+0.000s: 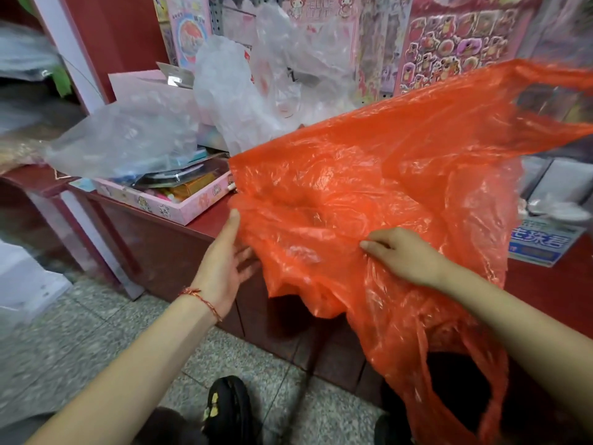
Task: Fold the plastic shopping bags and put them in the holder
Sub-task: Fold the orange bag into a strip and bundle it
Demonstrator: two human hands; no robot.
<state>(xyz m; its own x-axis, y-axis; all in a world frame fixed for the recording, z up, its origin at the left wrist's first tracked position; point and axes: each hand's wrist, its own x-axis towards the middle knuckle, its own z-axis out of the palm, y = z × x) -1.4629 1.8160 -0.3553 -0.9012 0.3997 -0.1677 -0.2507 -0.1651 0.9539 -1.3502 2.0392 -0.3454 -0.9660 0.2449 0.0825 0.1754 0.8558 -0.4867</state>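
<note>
Your left hand [229, 261] lies open against the left edge of the orange bag [369, 194], palm turned towards the plastic, thumb pointing up along the rim and the straight, slightly spread fingers reaching in underneath it. A red string bracelet [202, 300] sits on that wrist. Your right hand [404, 252] is curled, and its fingertips [365, 244] pinch a fold of the same bag near its middle, with the back of the hand facing you.

You have the orange bag up in the air in front of the red counter [205, 226], spread wide and crumpled. Its upper part stretches away to the right edge of the view, while the lower part hangs down past your right forearm, with one handle loop [459, 396] dangling open near the floor.

On the counter behind it you can see several clear bags [134, 136] heaped loosely, some puffed up against the back wall. A pink box [179, 203] full of small stationery stands just left of the orange bag, partly beneath the clear ones. Sticker sheets [455, 43] hang on the wall beyond, and a blue printed sheet [542, 242] lies on the counter to the right. Below, a black shoe [227, 409] rests on the speckled tile floor [96, 332]
</note>
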